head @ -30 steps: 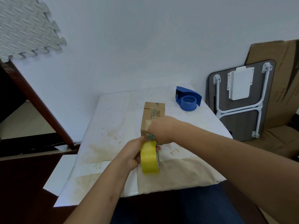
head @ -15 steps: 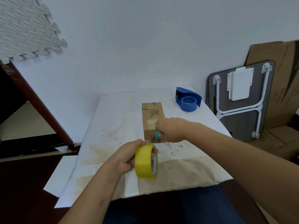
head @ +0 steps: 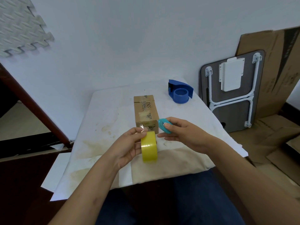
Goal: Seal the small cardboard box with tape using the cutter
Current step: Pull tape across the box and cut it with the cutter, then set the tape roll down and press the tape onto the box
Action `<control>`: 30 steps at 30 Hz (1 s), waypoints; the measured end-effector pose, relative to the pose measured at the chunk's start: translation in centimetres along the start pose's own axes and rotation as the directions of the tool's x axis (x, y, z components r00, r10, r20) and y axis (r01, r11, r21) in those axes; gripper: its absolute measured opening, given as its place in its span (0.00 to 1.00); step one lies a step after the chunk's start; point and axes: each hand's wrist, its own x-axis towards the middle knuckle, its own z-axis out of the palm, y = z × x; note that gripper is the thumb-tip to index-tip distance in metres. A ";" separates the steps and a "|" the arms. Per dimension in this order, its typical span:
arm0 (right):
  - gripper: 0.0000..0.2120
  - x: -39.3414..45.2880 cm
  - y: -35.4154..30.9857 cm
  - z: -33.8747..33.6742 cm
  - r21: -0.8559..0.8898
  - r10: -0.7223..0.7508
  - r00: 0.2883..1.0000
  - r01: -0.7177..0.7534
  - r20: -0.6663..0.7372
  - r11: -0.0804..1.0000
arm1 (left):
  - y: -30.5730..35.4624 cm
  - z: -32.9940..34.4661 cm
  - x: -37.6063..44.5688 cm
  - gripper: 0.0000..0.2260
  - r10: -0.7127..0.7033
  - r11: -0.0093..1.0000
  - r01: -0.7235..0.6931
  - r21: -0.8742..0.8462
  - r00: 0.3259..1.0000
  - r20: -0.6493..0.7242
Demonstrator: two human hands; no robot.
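Tape [head: 149,146] looks light and sticky, best held by the roll; left hand [head: 129,147] grips it, right hand [head: 183,135] pinches cutter [head: 164,125] beside stiff box [head: 145,111].

Brown cardboard box [head: 146,111] taped lengthwise, yellow tape roll [head: 149,148], teal cutter [head: 164,125]

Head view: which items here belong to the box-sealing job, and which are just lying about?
In use:
- small brown cardboard box
- yellow tape roll, held in left hand
- small teal oval cutter, held in right hand

Lying about:
- blue plastic tape dispenser
- folded grey table against wall
- flattened cardboard sheets
- grey foam mat
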 end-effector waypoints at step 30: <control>0.14 -2.3 -0.1 -7.2 -0.952 -0.147 0.980 -0.090 -0.137 0.292 | -2.0 10.5 7.7 0.14 0.040 0.935 -0.089 0.343 0.988 0.148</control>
